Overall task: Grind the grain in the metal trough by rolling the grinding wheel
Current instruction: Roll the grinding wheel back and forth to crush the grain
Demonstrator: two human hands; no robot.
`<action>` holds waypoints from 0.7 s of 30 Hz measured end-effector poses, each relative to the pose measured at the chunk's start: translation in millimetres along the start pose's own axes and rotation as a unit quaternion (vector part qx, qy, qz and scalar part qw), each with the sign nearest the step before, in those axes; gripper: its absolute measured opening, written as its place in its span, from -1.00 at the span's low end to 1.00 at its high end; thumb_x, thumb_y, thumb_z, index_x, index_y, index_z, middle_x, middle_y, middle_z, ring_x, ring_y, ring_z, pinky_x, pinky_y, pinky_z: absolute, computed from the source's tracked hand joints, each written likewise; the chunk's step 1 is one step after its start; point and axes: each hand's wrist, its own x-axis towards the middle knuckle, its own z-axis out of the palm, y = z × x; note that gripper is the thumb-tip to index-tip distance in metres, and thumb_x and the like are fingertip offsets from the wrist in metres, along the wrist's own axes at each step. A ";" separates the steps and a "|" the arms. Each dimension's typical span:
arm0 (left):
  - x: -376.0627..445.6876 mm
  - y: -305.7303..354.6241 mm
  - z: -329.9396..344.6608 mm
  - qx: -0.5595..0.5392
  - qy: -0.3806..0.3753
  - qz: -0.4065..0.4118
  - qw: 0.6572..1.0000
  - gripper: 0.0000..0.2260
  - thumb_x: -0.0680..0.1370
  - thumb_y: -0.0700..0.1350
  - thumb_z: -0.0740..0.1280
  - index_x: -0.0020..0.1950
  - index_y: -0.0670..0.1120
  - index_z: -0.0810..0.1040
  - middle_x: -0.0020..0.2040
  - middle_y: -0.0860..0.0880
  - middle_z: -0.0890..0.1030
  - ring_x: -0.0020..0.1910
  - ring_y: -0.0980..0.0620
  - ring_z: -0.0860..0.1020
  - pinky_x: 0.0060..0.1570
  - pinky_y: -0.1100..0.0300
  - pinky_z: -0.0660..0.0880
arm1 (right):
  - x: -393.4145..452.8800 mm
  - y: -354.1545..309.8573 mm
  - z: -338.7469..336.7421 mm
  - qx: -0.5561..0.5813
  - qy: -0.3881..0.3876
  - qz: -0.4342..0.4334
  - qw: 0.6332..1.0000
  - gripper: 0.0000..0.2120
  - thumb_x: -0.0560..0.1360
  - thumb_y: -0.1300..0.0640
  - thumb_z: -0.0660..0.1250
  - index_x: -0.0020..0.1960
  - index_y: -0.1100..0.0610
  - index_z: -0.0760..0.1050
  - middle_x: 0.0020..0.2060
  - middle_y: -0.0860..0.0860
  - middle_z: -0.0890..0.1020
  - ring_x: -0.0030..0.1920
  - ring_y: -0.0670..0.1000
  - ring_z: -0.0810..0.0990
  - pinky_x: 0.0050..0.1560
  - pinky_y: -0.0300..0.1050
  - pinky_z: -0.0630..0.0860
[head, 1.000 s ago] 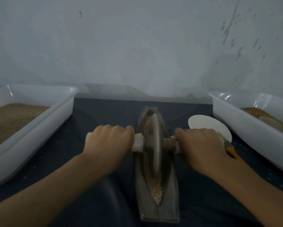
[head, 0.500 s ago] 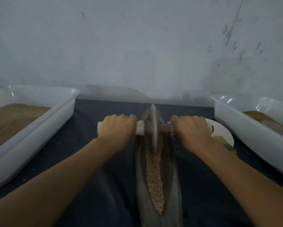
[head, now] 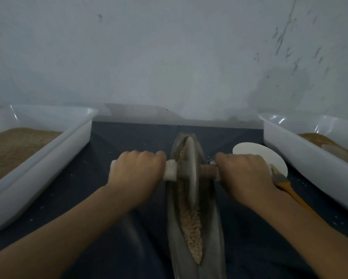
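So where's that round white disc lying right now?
The round white disc lies flat on the dark cloth, right of the metal trough, just beyond the right hand and beside the right white plastic tub.

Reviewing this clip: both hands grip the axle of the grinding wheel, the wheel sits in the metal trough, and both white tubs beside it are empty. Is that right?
Not quite. The tubs are not empty: the head view shows brown ground material in the left tub and in the right tub. The rest holds: the left hand and the right hand grip the axle of the grinding wheel, which sits in the metal trough.
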 end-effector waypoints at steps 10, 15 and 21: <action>-6.2 -2.8 -13.7 -0.059 -0.070 -0.003 0.996 -0.74 0.44 0.03 0.35 -0.17 0.07 0.25 -0.33 0.07 0.35 -0.40 0.01 0.27 -0.35 0.14 0.22 | -11.9 1.9 -14.6 0.025 -0.023 -0.047 0.998 -0.60 0.32 0.05 0.46 -0.21 -0.03 0.18 -0.38 -0.05 0.52 -0.41 0.03 0.50 -0.41 -0.10 0.30; -32.0 -0.8 -38.4 -0.007 -0.029 0.067 0.997 -0.52 0.09 -0.02 0.55 -0.30 0.04 0.24 -0.50 0.08 0.16 -0.55 0.08 0.04 -0.45 0.25 -0.14 | -49.7 -0.7 -18.9 0.059 0.043 -0.046 0.996 -0.41 0.01 0.16 0.59 -0.31 -0.02 0.16 -0.58 -0.08 0.40 -0.64 0.00 0.32 -0.58 -0.14 0.30; 19.5 2.8 4.0 0.018 0.005 -0.025 1.000 -0.70 0.44 -0.08 0.35 -0.20 0.01 0.18 -0.37 0.08 0.35 -0.47 0.03 0.23 -0.48 0.16 0.00 | 18.1 8.4 17.5 0.009 -0.019 0.005 1.000 -0.71 0.42 0.05 0.35 -0.20 0.00 0.20 -0.28 0.00 0.58 -0.30 0.12 0.54 -0.37 -0.09 0.21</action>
